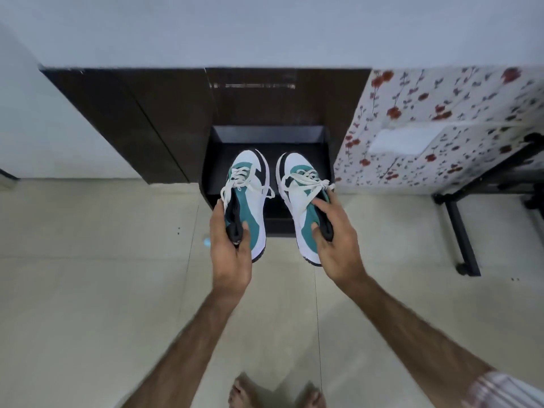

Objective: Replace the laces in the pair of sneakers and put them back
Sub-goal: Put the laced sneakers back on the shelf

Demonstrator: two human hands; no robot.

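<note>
- While both shoes are up in the air, there's honestly no brand or writing I can read on them; a small pale mark sits on the heel of the left one but it's too blurry to make out.
- Count: two sneakers, white with teal panels and black trim, each laced with white laces tied in loose bows. Two hands, two bare feet at the near edge.
- Left hand (228, 248) grips the left sneaker (247, 198) at the heel, thumb on the inner side of the collar, fingers wrapped round the outer side.
- Right hand (335, 240) holds the right sneaker (297, 187) the same way, at the heel and collar, with a finger reaching up toward the bow.
- Both sneakers point away from the person, toes far, side by side but not touching, held over the pulled-out black drawer (294, 138) at the bottom of the dark wood cabinet (164, 119). Can't tell if the soles touch the drawer floor.
- Around: pale tiled floor (88, 275), plain light wall behind the cabinet, a floral cloth (441, 113) draped over something on the right with a black metal frame (459, 228) just beside it.
- A striped sleeve (506, 390) shows at the near right corner.
- A small blue speck (207, 242) lies on the floor left of the left hand.
</note>
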